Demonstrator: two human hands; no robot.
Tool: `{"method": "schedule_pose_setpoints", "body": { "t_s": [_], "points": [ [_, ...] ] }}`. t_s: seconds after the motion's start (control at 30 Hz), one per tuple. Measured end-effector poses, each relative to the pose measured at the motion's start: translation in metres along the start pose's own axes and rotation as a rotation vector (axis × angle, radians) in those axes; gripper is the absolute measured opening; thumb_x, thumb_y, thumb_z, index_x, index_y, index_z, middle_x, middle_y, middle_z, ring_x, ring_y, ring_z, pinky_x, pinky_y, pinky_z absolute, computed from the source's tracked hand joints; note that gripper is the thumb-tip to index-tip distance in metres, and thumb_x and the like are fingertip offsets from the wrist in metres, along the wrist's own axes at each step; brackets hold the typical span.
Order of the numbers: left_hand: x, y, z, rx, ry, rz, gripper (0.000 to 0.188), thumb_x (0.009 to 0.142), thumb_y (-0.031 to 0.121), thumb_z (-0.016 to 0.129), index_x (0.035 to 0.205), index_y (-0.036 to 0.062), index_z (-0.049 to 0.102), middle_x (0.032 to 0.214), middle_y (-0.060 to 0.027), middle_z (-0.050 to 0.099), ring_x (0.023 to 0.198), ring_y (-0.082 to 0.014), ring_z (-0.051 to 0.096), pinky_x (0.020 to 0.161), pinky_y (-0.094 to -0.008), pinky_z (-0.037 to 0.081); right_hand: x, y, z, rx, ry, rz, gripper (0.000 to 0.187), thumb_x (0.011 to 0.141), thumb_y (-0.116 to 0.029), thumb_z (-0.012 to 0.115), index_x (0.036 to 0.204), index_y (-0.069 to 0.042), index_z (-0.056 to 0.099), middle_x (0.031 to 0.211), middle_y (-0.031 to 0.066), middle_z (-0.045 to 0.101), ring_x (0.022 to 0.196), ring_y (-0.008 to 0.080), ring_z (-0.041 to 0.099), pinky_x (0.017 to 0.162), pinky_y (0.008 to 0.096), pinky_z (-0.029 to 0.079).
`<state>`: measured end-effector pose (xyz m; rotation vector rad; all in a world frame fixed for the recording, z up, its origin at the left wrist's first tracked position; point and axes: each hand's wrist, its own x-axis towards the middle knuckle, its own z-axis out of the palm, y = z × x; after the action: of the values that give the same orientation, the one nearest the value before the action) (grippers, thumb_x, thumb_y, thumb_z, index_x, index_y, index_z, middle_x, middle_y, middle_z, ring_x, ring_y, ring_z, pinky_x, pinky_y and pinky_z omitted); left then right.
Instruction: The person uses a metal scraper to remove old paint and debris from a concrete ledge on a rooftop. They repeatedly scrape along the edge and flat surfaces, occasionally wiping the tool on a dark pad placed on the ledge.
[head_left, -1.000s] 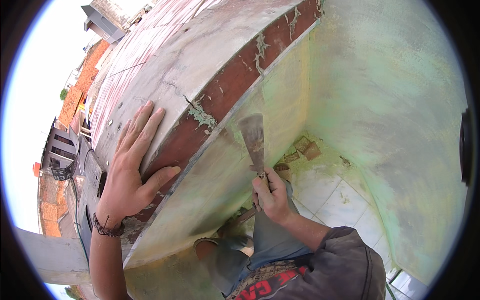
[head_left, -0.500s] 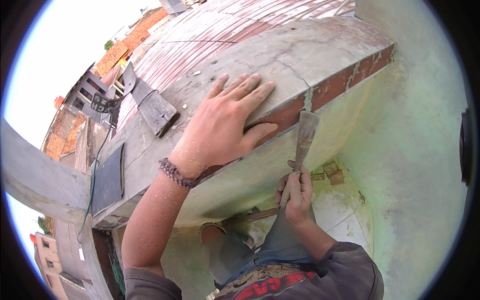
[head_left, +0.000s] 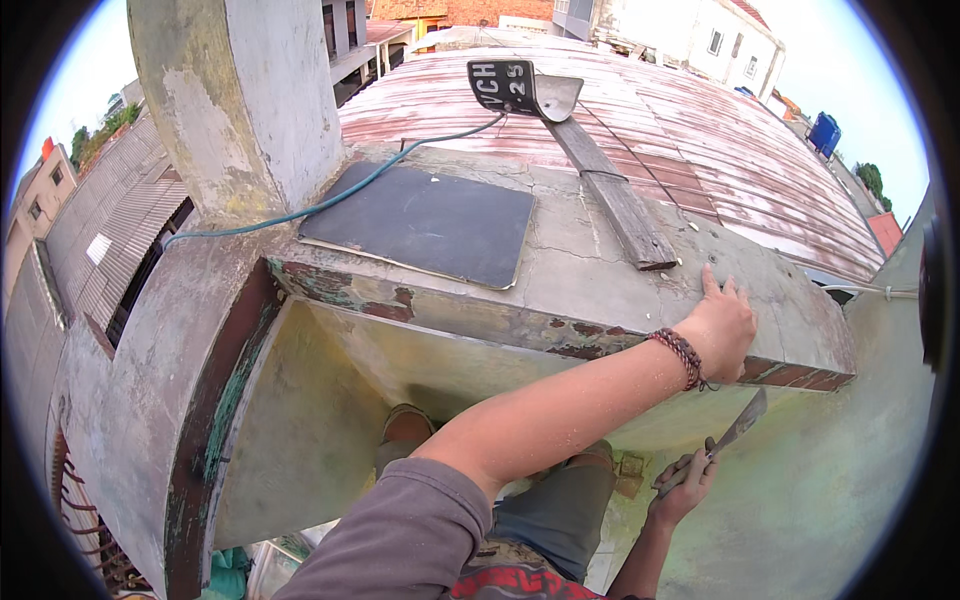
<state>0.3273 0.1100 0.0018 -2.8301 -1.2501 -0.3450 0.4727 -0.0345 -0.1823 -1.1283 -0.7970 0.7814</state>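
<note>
My left hand [head_left: 722, 325] lies over the top of the concrete ledge [head_left: 590, 235] near its right end, fingers spread and holding nothing. A braided bracelet [head_left: 678, 358] circles that wrist. Below the ledge, my right hand [head_left: 685, 487] is closed around the handle of a putty knife [head_left: 744, 418]. The blade points up and right, just under the ledge's front edge, and appears apart from it. Worn reddish-brown and green paint [head_left: 350, 292] shows in flaking patches along that edge.
On the ledge lie a dark flat sheet [head_left: 430, 222] and a wooden plank [head_left: 612, 195] with a bent black plate [head_left: 502, 87] at its far end. A green cable [head_left: 340, 198] crosses toward a pillar [head_left: 245, 100]. Beyond is a corrugated roof [head_left: 690, 130]; a greenish wall [head_left: 800, 500] stands at right.
The view has swung left, bringing the pillar and dark sheet fully in. My left hand stays on the ledge, its fingers more bent; my right hand still grips the putty knife, now tilted right.
</note>
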Motion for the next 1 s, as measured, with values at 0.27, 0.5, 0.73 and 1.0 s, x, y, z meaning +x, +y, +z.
{"method": "schedule_pose_setpoints", "body": {
  "t_s": [0.27,0.5,0.73,1.0],
  "points": [
    [0.001,0.003,-0.003,-0.079,-0.072,-0.005,0.086,0.089,0.05,0.063,0.152,-0.0017,0.036,0.158,-0.027,0.032,0.149,-0.0417,0.026,0.112,-0.0765,0.013,-0.01,-0.077,-0.002,-0.146,-0.008,-0.081,0.038,0.1,-0.015,0.055,0.133,0.001,0.048,0.065,-0.0005,0.046,0.043,0.0065,0.043,0.036,0.0226,0.033],
    [-0.037,-0.009,0.005,0.069,0.113,0.158,0.068,0.089,0.042,0.064,0.138,-0.0031,0.052,0.152,-0.0317,0.039,0.145,-0.0428,0.035,0.118,-0.0658,0.017,0.015,-0.153,0.035,-0.271,-0.213,-0.268,0.035,0.098,-0.011,0.057,0.131,0.0,0.052,0.066,-0.0001,0.049,0.044,0.0058,0.045,0.037,0.0226,0.035],
    [-0.108,-0.063,-0.071,-0.041,0.25,0.015,0.047,0.091,0.034,0.064,0.121,-0.0017,0.064,0.121,-0.0247,0.065,0.118,-0.0346,0.061,0.106,-0.0466,0.042,0.086,-0.192,0.125,-0.497,-0.442,-0.382,0.043,0.096,-0.02,0.068,0.132,0.0,0.058,0.066,-0.0018,0.055,0.049,0.0047,0.049,0.043,0.021,0.038],
    [-0.168,-0.175,-0.098,-0.068,0.27,-0.301,0.046,0.092,0.033,0.066,0.125,0.0003,0.064,0.121,-0.0236,0.067,0.12,-0.0375,0.059,0.103,-0.0444,0.046,0.164,-0.152,0.174,-0.388,-0.64,-0.05,0.033,0.093,-0.026,0.072,0.117,-0.005,0.068,0.064,-0.0028,0.054,0.048,0.0066,0.049,0.043,0.0234,0.039]
  ]
}}
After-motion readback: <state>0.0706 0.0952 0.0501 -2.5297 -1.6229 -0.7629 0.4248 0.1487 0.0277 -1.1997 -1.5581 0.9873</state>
